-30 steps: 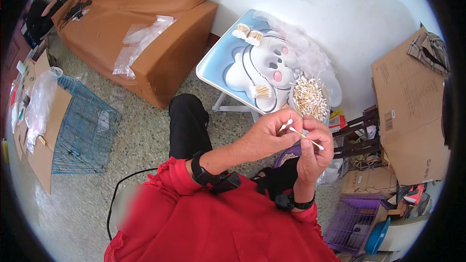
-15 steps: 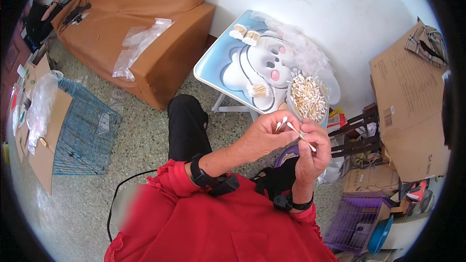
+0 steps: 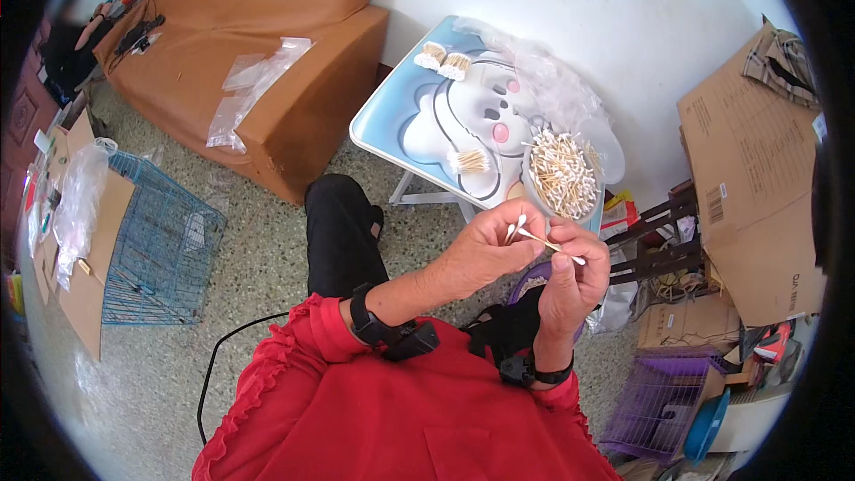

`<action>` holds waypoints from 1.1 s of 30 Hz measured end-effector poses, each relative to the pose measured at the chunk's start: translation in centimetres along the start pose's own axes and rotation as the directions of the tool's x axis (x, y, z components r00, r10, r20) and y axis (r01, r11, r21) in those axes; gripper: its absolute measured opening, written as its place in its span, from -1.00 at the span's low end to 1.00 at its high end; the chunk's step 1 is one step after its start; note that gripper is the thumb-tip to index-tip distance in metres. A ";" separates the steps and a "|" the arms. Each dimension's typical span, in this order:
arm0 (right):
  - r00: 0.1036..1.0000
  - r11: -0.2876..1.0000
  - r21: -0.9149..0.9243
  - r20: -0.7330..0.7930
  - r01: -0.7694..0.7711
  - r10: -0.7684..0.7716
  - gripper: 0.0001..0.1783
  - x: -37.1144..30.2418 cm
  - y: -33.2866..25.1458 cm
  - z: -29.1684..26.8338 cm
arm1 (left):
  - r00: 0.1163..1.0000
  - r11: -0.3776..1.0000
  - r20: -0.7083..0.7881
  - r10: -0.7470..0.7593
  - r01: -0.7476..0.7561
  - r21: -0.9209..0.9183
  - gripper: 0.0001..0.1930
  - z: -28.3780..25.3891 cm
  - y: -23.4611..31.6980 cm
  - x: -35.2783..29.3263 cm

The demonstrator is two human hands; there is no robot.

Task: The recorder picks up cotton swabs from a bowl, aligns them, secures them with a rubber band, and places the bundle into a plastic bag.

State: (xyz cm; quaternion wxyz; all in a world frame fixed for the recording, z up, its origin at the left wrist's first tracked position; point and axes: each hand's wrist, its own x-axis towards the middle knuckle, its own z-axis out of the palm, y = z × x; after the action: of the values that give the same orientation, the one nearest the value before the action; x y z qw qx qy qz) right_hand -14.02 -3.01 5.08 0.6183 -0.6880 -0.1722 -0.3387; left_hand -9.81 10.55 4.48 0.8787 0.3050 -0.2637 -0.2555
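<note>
Tilting the swab (image 3: 552,246) flatter than in the earlier frame; pinching it in the right hand (image 3: 577,276), almost touching the left hand (image 3: 499,245); clamping two other swabs (image 3: 522,221) there; sloping far-left to near-right, just near of the bowl (image 3: 531,194).

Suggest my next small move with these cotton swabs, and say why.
Perhaps turn the slanted swab between your left hand and right hand until it lines up with the other swabs in your left: it points a different way, while the sticks in the nearest bundle lie side by side.
</note>
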 end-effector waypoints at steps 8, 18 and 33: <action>1.000 1.000 0.013 0.001 -0.027 0.027 -0.84 -0.2 0.4 -0.6 | 0.998 0.997 -0.049 0.038 -0.034 0.070 -0.92 0.6 -0.4 0.4; 0.999 0.998 -0.046 -0.002 0.033 -0.033 -0.82 0.0 0.1 -0.8 | 1.000 0.993 -0.002 0.026 -0.026 0.119 -0.92 0.4 -1.0 0.7; 0.994 0.944 -0.322 0.054 -0.075 0.098 -0.77 0.1 1.0 -0.7 | 0.960 0.937 0.065 -0.273 0.250 0.243 -0.71 -0.9 -1.6 0.5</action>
State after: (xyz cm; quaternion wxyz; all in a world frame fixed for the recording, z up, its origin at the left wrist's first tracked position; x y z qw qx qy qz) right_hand -13.49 -3.85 4.38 0.5066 -0.7972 -0.1060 -0.3108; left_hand -9.33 9.55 2.92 0.7813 0.4250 -0.2914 -0.3522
